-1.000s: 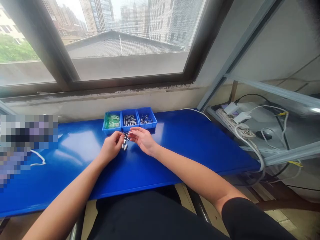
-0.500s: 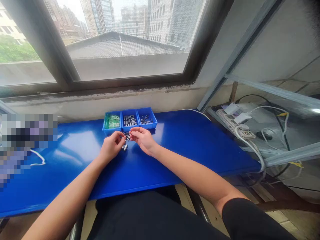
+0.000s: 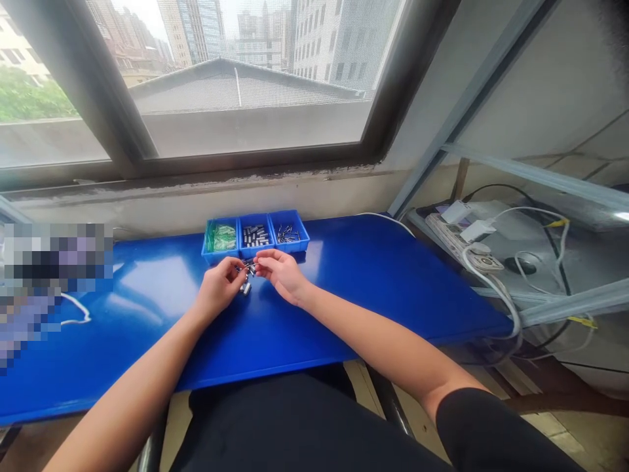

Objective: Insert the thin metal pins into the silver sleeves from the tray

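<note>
My left hand (image 3: 222,282) is closed in a pinch at the middle of the blue table (image 3: 393,282). Facing it, my right hand (image 3: 280,272) pinches too, fingertips close to the left ones. Between them runs a thin metal pin (image 3: 251,265), its ends at the fingertips of both hands. Several small dark and silver parts (image 3: 246,288) lie on the table just below and behind the fingers. Beyond the hands stand three joined blue bins: the left one (image 3: 221,237) holds a green bag with pale pieces, the middle one (image 3: 255,235) short silver cylinders, the right one (image 3: 289,233) thin dark pins.
A window (image 3: 246,131) is behind the table. On the right, a metal rack (image 3: 540,177) holds a power strip (image 3: 462,239) with plugs and white cables. A white cable (image 3: 76,311) and a blurred-out patch are at the left.
</note>
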Demonstrator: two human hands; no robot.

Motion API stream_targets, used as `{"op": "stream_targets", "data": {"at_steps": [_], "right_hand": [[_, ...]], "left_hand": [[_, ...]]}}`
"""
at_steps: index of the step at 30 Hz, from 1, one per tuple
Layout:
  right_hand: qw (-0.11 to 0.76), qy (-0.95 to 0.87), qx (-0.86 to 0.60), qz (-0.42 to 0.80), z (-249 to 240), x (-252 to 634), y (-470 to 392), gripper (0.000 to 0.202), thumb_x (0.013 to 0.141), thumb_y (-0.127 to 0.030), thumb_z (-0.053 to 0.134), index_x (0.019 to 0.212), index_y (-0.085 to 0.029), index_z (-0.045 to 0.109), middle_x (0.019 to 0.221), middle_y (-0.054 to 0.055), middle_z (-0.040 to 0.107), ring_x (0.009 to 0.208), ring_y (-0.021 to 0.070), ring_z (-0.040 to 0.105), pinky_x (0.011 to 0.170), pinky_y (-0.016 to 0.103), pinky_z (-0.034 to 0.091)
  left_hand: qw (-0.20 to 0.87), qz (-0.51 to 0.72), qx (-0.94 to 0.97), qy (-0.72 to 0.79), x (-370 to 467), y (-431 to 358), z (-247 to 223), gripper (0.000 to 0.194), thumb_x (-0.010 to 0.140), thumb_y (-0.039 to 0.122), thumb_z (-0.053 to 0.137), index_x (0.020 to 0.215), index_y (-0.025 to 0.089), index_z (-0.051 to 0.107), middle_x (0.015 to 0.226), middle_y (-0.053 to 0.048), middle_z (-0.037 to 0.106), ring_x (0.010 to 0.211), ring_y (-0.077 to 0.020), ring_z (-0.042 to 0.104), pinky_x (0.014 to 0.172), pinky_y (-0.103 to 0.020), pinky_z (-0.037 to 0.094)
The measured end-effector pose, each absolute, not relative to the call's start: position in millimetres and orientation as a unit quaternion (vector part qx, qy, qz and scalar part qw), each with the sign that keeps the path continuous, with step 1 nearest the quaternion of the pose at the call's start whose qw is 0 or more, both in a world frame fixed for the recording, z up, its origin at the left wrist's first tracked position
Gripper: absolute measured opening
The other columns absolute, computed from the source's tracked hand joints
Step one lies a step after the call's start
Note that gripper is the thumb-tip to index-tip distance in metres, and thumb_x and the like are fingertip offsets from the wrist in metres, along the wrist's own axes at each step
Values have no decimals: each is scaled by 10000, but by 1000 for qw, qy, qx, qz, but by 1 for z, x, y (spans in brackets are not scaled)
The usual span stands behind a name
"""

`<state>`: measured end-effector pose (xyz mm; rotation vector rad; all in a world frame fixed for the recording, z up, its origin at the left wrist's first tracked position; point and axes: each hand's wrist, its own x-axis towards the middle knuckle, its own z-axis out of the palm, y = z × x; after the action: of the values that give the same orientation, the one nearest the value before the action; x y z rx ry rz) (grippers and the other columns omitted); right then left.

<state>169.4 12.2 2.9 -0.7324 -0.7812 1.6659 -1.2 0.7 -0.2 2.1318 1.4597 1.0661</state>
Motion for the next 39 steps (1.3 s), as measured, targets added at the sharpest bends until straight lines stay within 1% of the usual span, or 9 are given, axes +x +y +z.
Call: {"op": "stream_targets", "data": {"at_steps": [8, 16, 22, 27, 30, 34, 37, 39], "right_hand": [[547, -325, -309, 707, 5, 169, 11, 196, 596, -215, 779, 745, -153, 668, 731, 13, 673, 645, 104, 599, 652, 266, 504], [553, -330, -303, 702, 5, 169, 11, 214, 594, -228, 797, 746, -159, 663, 744, 17, 671, 670, 116, 611, 678, 286, 514], [559, -360, -307, 681, 3, 168, 10, 273, 567, -240, 823, 766, -165, 651, 751, 2, 667, 683, 120, 622, 735, 321, 530], [554, -393, -315, 663, 1, 167, 9, 298, 555, -265, 829, 767, -159, 648, 748, 0, 671, 688, 126, 632, 737, 331, 544], [554, -400, -321, 656, 0, 167, 10, 304, 548, -268, 830, 765, -158, 648, 748, -1, 672, 691, 124, 632, 738, 331, 548], [561, -402, -328, 645, 0, 167, 10, 302, 551, -270, 827, 765, -159, 646, 759, 3, 669, 698, 128, 632, 738, 333, 544], [565, -401, -335, 639, 0, 168, 11, 293, 562, -284, 823, 762, -163, 646, 757, 4, 664, 702, 131, 628, 741, 336, 540], [565, -400, -337, 638, 0, 168, 11, 294, 563, -294, 822, 760, -164, 646, 755, 6, 663, 705, 133, 627, 741, 337, 537]], "left_hand": [[177, 372, 757, 507, -1, 0, 2, 170, 882, 353, 519, 919, 189, 546, 549, 70, 440, 485, -86, 408, 514, -204, 338], [181, 372, 753, 511, 0, -1, 4, 208, 906, 386, 477, 929, 191, 546, 531, 69, 418, 474, -95, 395, 512, -208, 333], [173, 371, 750, 519, -2, -1, 3, 253, 918, 404, 448, 894, 180, 564, 593, 36, 532, 501, -101, 457, 510, -211, 354], [161, 361, 754, 524, -2, 0, 4, 290, 925, 401, 430, 801, 176, 565, 578, 33, 531, 503, -100, 460, 516, -213, 353], [161, 364, 753, 523, -3, 1, 3, 294, 924, 398, 436, 790, 173, 569, 581, 31, 537, 505, -96, 453, 522, -213, 353], [171, 376, 751, 515, -3, 0, 3, 265, 916, 393, 460, 841, 174, 589, 597, 33, 540, 516, -92, 446, 525, -208, 354], [178, 382, 752, 507, -1, -2, 4, 227, 898, 388, 501, 938, 181, 584, 550, 61, 476, 486, -86, 411, 517, -203, 348], [176, 383, 753, 505, 0, -3, 6, 219, 890, 382, 516, 959, 184, 579, 526, 73, 437, 473, -84, 397, 514, -201, 345]]}}
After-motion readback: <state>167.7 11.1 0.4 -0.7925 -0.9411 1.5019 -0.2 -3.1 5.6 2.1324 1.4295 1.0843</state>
